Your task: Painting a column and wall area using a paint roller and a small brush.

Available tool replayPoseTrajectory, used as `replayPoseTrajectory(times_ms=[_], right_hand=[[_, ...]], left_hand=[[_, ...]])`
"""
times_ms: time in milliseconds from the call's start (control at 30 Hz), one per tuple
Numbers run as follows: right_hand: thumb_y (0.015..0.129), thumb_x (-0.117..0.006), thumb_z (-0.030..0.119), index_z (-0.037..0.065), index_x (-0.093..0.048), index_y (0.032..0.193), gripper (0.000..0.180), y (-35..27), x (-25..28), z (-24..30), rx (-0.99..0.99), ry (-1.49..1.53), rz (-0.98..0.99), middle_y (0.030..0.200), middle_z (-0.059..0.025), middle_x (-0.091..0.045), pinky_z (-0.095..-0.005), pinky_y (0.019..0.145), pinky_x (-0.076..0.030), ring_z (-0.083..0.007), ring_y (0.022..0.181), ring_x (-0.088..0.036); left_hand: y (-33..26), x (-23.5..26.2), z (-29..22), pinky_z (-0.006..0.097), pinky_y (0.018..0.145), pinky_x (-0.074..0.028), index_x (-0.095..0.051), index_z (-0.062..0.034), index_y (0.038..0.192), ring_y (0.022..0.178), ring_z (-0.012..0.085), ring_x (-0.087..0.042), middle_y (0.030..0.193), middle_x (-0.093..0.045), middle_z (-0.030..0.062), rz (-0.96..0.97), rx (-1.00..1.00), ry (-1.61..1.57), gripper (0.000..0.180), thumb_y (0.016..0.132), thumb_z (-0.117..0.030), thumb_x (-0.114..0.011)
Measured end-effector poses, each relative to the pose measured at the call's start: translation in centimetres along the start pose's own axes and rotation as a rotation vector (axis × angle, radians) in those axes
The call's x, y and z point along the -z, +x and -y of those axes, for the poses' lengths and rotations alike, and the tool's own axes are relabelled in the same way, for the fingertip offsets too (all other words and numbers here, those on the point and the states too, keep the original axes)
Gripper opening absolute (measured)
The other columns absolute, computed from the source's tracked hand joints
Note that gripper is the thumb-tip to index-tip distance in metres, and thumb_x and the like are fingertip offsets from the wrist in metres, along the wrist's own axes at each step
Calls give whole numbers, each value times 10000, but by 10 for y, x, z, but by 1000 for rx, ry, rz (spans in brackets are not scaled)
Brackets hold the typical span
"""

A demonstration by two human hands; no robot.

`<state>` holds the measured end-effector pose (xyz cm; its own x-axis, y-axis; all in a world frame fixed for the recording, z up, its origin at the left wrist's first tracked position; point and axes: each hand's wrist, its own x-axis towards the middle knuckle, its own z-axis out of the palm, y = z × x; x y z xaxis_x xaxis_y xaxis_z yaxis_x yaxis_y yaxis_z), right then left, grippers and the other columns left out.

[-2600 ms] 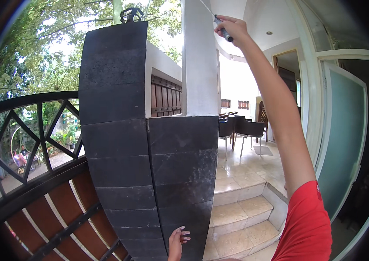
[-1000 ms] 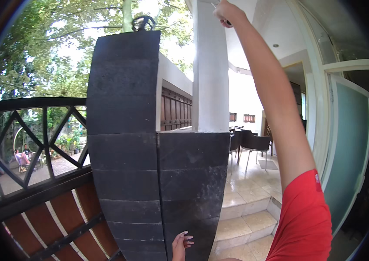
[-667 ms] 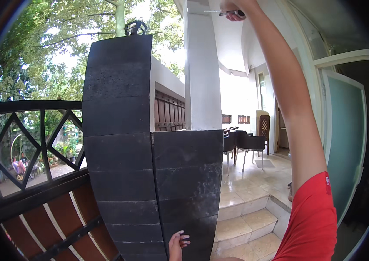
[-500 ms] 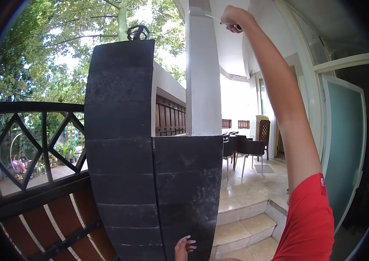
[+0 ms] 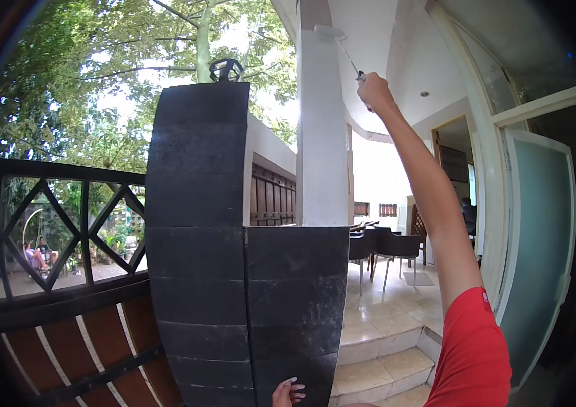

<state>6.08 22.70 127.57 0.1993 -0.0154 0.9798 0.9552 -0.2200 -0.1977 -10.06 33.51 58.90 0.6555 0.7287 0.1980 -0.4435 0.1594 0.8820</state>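
My right hand (image 5: pixel 375 92) is raised high on an outstretched arm, closed around the handle of a paint roller (image 5: pixel 328 31). The pale roller head lies against the upper part of a white pillar (image 5: pixel 322 136), and its thin wire frame slants down to my fist. A grey patch shows on the pillar above the roller. Low in the view, my left hand (image 5: pixel 288 393) is in front of the black block wall (image 5: pixel 294 292), fingers loosely bent and apart with nothing visible in them. Whether it touches the wall I cannot tell.
A taller black post (image 5: pixel 199 156) carries a lantern (image 5: pixel 226 70). Left of it runs a gate (image 5: pixel 64 298) with brown slats; two people sit beyond. Right of the wall are stone steps (image 5: pixel 386 370), dark chairs (image 5: pixel 396 244) and a frosted glass door (image 5: pixel 539 251).
The roller head has come into sight against the pillar. My right hand sits lower in the view, while the view itself has tilted up a little. My left hand stays about where it was.
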Motion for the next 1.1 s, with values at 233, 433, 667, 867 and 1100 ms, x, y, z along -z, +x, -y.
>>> replayPoseTrajectory(times_ms=[233, 433, 667, 867, 1100], right_hand=[[775, -459, 54, -27, -579, 943, 222, -22, 31, -9, 37, 12, 23, 837, -236, -606, -346, 501, -512, -316, 653, -633], [765, -452, 47, -101, -550, 891, 217, -18, 22, -2, 45, -47, 127, 767, -249, -596, -345, 477, -486, -307, 607, -626], [743, -490, 30, -105, -562, 817, 170, 26, 21, 39, 0, -65, 238, 704, -210, -598, -324, 457, -477, -262, 555, -614], [772, -500, 54, -45, -583, 896, 179, 59, -32, 12, -28, -22, 13, 849, -208, -614, -345, 527, -523, -292, 711, -641], [797, -478, 67, -54, -562, 951, 213, 10, -15, -3, -41, 70, 70, 872, -225, -607, -341, 544, -524, -308, 723, -639]], left_hand=[[3, -24, -8, 281, 631, -434, -511, -140, 1154, 645, 140, -517, 860, -578, 29, 25, 100, 58, 353, 899, -354, -395], [19, -39, 6, 234, 557, -411, -517, -156, 1123, 597, 111, -479, 815, -565, 15, 15, 180, 2, 331, 892, -360, -396], [30, -45, -12, 254, 646, -448, -521, -60, 1099, 696, 164, -611, 890, -635, 96, -59, 126, 53, 342, 913, -284, -342], [25, -53, -48, 258, 658, -445, -523, -58, 1099, 710, 161, -607, 898, -633, 98, -95, 38, 25, 338, 912, -273, -341], [23, -37, -22, 264, 662, -451, -530, -58, 1093, 685, 164, -608, 887, -636, 98, -154, 100, 37, 340, 906, -281, -354]])
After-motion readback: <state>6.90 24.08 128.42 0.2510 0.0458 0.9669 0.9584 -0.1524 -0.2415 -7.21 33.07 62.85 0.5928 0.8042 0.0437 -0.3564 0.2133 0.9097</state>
